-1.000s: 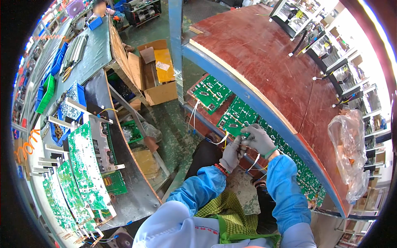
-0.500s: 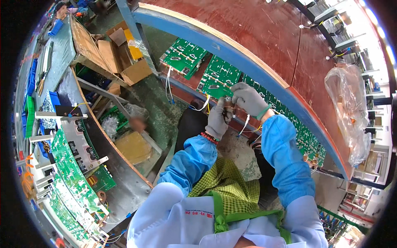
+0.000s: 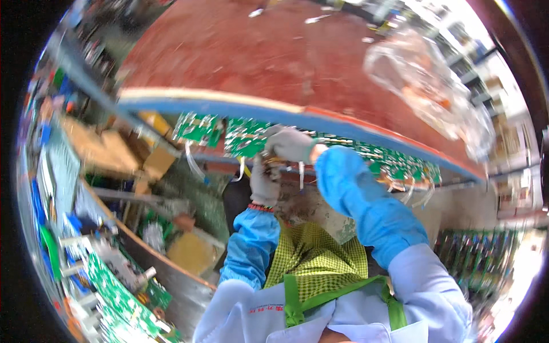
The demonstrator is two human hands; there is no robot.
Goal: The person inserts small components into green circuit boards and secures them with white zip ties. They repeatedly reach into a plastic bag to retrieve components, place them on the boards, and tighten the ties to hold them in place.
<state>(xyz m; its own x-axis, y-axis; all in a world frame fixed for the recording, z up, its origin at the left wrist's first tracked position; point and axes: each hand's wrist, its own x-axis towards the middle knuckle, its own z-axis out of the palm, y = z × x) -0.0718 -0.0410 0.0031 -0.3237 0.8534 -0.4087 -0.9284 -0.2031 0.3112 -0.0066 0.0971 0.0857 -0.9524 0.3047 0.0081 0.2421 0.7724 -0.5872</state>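
My left hand (image 3: 265, 184), in a grey glove with a beaded bracelet at the wrist, points upward below the shelf's front edge. Its fingers are closed around a small dark and brownish part (image 3: 273, 162) that is too blurred to name. My right hand (image 3: 290, 144), gloved the same way, reaches in from the right. Its fingers are bent together over the same spot, and what they pinch is hidden. Both hands are beside a green circuit board (image 3: 243, 138) lying on the shelf under the red tabletop. White and yellow wires (image 3: 242, 169) hang from the board's front.
Above the boards is a red tabletop (image 3: 229, 54) with a blue frame edge (image 3: 211, 107). More green boards (image 3: 400, 166) line the shelf rightward; another board (image 3: 196, 127) lies left. Crumpled clear plastic (image 3: 429, 86) rests on the tabletop. Cardboard boxes (image 3: 108, 147) and a curved grey bench (image 3: 171, 280) stand left.
My view has swung and turned, so the tabletop edge runs more level and the picture is blurred. Both hands stay together at the same board.
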